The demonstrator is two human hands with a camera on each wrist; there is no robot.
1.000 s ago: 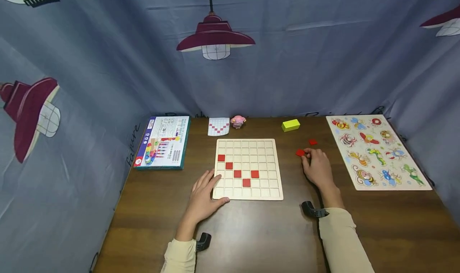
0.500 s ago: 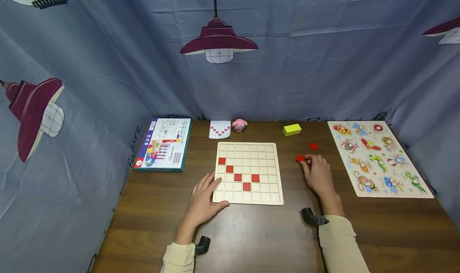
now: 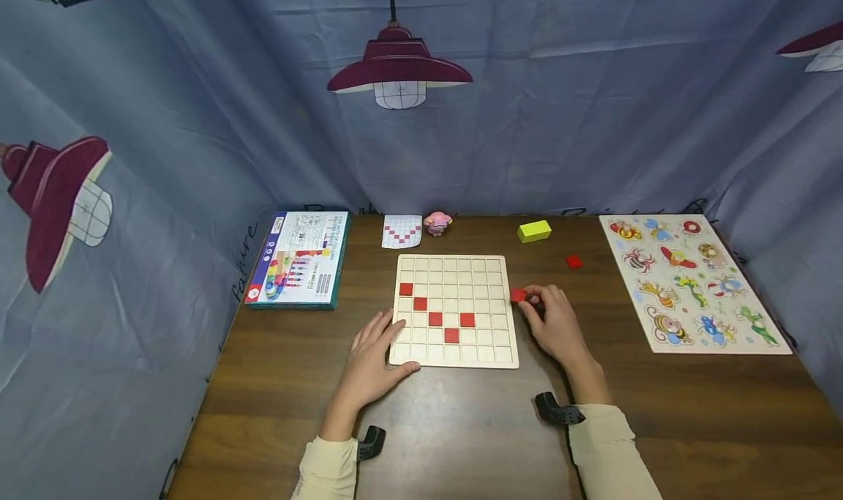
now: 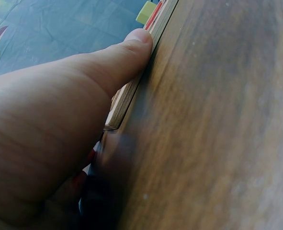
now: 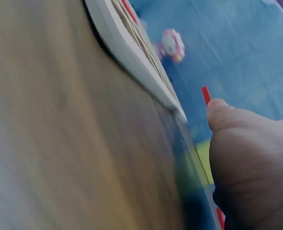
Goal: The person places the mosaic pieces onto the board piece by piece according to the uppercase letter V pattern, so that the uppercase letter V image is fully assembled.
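Note:
A pale wooden grid board (image 3: 487, 269) lies in the middle of the table, with several red square tiles (image 3: 451, 335) set in its cells in a slanting pattern. My left hand (image 3: 374, 361) rests at the board's lower left corner, fingers along the left side and thumb (image 4: 139, 40) at the near edge. Between thumb and fingertips my right hand (image 3: 553, 323) pinches a red square tile (image 3: 517, 295) beside the board's right edge. That tile (image 5: 206, 95) sticks out past the thumb in the right wrist view. Another loose red tile (image 3: 574, 262) lies farther back on the right.
Behind the board are a small pattern card (image 3: 402, 232) and a pink figurine (image 3: 437, 223). A yellow block (image 3: 534, 230) stands at the back right. A boxed game (image 3: 298, 260) lies left, an insect picture board (image 3: 698, 288) right. A curtain (image 3: 527, 141) hangs behind the table.
My right hand has picked up a red tile from the table on the right and carried it left to the board's right edge. My left hand stays in place.

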